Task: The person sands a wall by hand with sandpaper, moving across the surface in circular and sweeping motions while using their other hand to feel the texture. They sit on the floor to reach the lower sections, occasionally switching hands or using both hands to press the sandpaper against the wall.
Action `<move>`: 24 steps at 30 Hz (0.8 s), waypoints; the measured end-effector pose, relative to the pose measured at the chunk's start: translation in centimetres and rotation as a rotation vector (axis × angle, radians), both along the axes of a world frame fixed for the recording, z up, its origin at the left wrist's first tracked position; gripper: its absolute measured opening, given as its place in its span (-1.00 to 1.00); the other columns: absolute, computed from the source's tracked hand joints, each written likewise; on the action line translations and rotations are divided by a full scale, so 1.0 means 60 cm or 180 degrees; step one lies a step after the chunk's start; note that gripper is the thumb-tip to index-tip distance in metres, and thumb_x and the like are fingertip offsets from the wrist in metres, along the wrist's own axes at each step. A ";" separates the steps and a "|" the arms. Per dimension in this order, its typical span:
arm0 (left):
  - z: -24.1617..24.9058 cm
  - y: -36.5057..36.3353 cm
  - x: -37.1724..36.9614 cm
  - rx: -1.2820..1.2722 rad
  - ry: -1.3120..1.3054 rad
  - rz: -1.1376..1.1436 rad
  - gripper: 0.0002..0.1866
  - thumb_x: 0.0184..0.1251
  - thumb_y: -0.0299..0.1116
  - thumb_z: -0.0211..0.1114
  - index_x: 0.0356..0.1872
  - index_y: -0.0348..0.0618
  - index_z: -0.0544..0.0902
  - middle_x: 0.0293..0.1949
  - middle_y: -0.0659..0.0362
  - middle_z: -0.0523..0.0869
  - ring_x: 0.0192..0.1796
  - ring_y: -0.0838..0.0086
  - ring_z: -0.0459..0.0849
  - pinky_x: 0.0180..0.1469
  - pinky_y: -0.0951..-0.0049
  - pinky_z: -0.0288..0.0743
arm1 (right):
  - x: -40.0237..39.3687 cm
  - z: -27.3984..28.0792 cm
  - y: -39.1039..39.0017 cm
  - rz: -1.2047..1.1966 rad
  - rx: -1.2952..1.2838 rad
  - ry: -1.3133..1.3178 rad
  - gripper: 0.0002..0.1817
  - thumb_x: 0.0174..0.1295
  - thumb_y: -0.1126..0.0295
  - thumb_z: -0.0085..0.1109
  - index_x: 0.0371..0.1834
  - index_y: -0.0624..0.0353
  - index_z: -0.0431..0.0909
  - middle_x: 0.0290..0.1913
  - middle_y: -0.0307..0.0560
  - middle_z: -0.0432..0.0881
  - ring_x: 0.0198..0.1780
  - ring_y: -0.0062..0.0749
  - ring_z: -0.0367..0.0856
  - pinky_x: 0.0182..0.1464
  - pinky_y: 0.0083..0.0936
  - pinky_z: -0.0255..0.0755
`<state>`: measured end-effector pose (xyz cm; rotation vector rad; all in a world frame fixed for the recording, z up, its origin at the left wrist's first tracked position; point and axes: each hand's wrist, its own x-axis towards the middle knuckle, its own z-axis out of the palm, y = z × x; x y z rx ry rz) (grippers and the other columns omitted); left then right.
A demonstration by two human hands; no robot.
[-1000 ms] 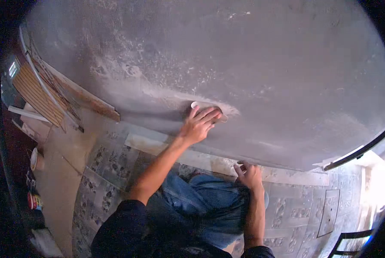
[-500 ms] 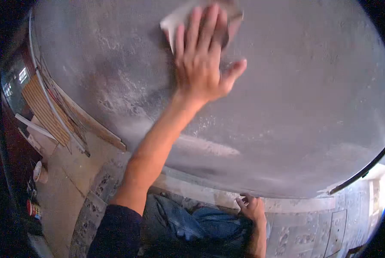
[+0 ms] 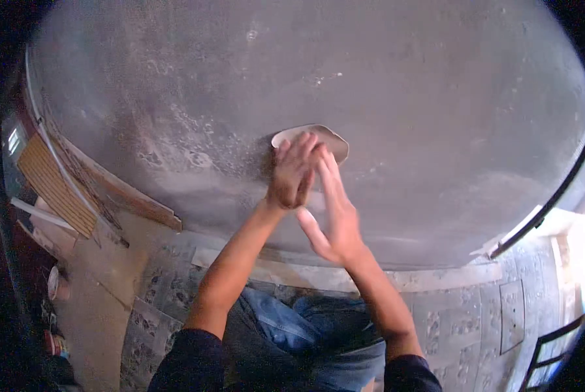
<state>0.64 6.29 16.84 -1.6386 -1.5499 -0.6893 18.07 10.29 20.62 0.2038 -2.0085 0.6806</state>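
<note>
A curled sheet of sandpaper point(image 3: 332, 140) stands out in front of a large grey surface point(image 3: 423, 117) that carries pale dusty patches. My left hand point(image 3: 292, 175) holds the sheet near its lower edge, its fingers bunched and partly smeared by motion. Close beside it, my right hand point(image 3: 340, 225) reaches up with fingers stretched and thumb apart, its fingertips right at the sheet's lower edge. The left palm and part of the sheet are hidden behind the fingers.
A pale ledge point(image 3: 292, 277) runs along the foot of the grey surface, above patterned floor tiles point(image 3: 456, 320). On the left lie a slatted wooden panel point(image 3: 57, 183), a long pole point(image 3: 77, 176) and a tub point(image 3: 56, 284). A dark frame point(image 3: 553, 353) stands at lower right.
My left hand has come down from high on the grey surface with the sandpaper. My right hand has risen from beside my lap to meet it.
</note>
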 end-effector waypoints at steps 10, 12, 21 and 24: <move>0.017 0.039 0.037 0.1371 -0.0799 0.0471 -0.41 0.46 -0.15 -0.11 0.35 -0.41 0.25 0.42 -0.20 0.21 0.47 0.01 0.17 0.46 -0.03 -0.06 | -0.127 -0.038 0.049 -0.1592 0.0792 0.0066 -0.06 0.28 -0.09 -0.09 0.42 0.58 -0.06 0.44 0.60 -0.10 0.50 0.44 -0.20 0.44 0.15 -0.22; 0.011 0.055 0.028 0.1085 -0.0596 0.1251 -0.37 0.47 -0.13 -0.11 0.40 -0.42 0.15 0.46 -0.19 0.12 0.51 0.01 0.07 0.47 -0.05 -0.09 | -0.133 -0.042 0.061 -0.1600 0.0890 0.0144 -0.04 0.27 -0.15 -0.12 0.41 0.59 -0.03 0.44 0.60 -0.08 0.50 0.43 -0.19 0.43 0.14 -0.21; 0.269 0.059 0.003 0.1329 0.0547 0.1292 -0.34 0.41 -0.13 -0.09 0.44 -0.28 0.11 0.48 -0.05 0.11 0.54 0.18 0.01 0.47 0.01 -0.06 | -0.158 0.190 0.075 -0.2009 0.1390 0.1396 0.06 0.19 -0.26 -0.04 0.33 0.69 0.10 0.39 0.64 0.04 0.46 0.47 -0.06 0.43 0.10 -0.14; 0.377 0.077 -0.020 0.1239 0.0726 0.1042 -0.40 0.35 -0.09 -0.06 0.36 -0.16 0.25 0.39 0.00 0.26 0.46 0.18 0.17 0.43 0.01 0.02 | -0.169 0.298 0.096 -0.2142 0.1636 0.1665 0.05 0.20 -0.26 -0.05 0.34 0.68 0.08 0.40 0.64 0.03 0.46 0.47 -0.06 0.44 0.10 -0.15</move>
